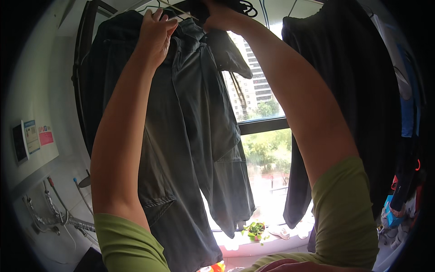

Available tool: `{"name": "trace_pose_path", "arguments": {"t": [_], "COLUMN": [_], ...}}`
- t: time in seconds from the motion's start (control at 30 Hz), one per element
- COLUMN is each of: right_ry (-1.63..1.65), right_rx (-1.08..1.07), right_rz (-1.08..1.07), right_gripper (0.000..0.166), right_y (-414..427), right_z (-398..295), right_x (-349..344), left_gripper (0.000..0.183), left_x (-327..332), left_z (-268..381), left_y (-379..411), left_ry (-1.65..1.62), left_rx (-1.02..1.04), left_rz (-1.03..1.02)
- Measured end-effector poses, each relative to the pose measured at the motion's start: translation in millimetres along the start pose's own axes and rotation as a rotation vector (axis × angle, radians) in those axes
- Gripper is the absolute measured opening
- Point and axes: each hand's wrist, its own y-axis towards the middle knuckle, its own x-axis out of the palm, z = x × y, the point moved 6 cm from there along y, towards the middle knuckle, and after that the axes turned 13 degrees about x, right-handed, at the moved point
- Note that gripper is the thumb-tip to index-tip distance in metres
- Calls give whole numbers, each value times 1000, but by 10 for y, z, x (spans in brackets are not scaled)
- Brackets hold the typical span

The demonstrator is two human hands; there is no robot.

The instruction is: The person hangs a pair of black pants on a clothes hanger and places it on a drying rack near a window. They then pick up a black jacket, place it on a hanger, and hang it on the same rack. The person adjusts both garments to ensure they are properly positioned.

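Both of my arms reach up to dark clothes hanging before a window. My left hand (157,35), its fingers bent, is at a thin wire hanger (173,13) above the waist of dark grey trousers (183,112). Whether it grips the hanger or the cloth is hard to see. My right hand (222,20) is closed on a dark garment (229,54) at the top; its fingertips are hidden. A piece of that garment droops below the hand, beside the trouser waist. The trouser legs hang down with stitched pocket edges showing.
Another black garment (343,85) hangs to the right. The window frame (263,125) lies behind. A potted plant (255,231) and shoes (280,232) stand on the sill. A white wall unit (34,85) with hoses (56,217) below is on the left.
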Motion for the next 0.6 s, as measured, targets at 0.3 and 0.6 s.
{"name": "trace_pose_path", "arguments": {"t": [0.3, 0.6], "right_ry": [-648, 85], "right_rx": [-283, 167], "right_rz": [-680, -553], "right_gripper": [31, 29], "right_y": [337, -199], "right_z": [305, 185], "right_x": [154, -590], "left_gripper": [54, 39], "left_x": [468, 842], "left_z": [48, 397], "left_y": [-14, -356], "left_ry": [375, 1596], "left_rx": [81, 538], "left_rz": [-230, -193]}}
